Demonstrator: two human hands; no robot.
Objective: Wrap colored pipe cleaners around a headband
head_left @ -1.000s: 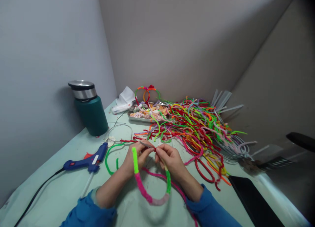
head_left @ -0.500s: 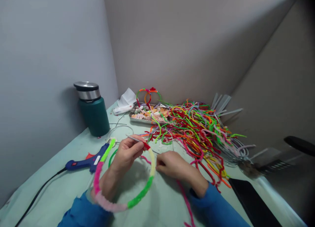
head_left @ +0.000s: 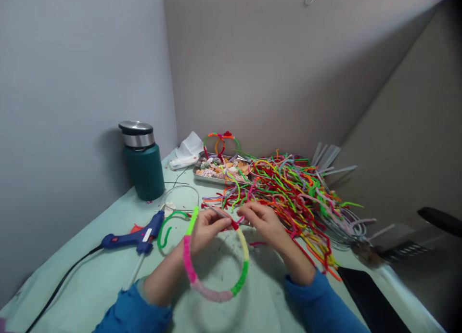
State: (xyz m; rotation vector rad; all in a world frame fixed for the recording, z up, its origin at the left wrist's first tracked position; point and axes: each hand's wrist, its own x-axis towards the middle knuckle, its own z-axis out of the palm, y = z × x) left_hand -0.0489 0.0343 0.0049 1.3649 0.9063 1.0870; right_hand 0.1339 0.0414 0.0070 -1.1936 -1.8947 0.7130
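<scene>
My left hand (head_left: 205, 228) is closed on a hoop-shaped headband (head_left: 212, 294) wrapped in pink, green, yellow and red pipe cleaner; it grips the bare metal end near the red part. My right hand (head_left: 263, 220) is pinched on the red pipe cleaner (head_left: 235, 224) at the same end. The hoop hangs down over my left wrist, just above the table. Both sleeves are blue.
A big heap of coloured pipe cleaners (head_left: 292, 188) lies right behind my hands. A blue glue gun (head_left: 132, 237) with its cord lies at the left, a green flask (head_left: 144, 162) behind it. A metal tray (head_left: 216, 172) of small trinkets stands at the back. A dark flat object (head_left: 364, 299) lies at the right.
The hoop has swung from my left forearm back to the middle. My right hand has risen from the table and pinched the red end again.
</scene>
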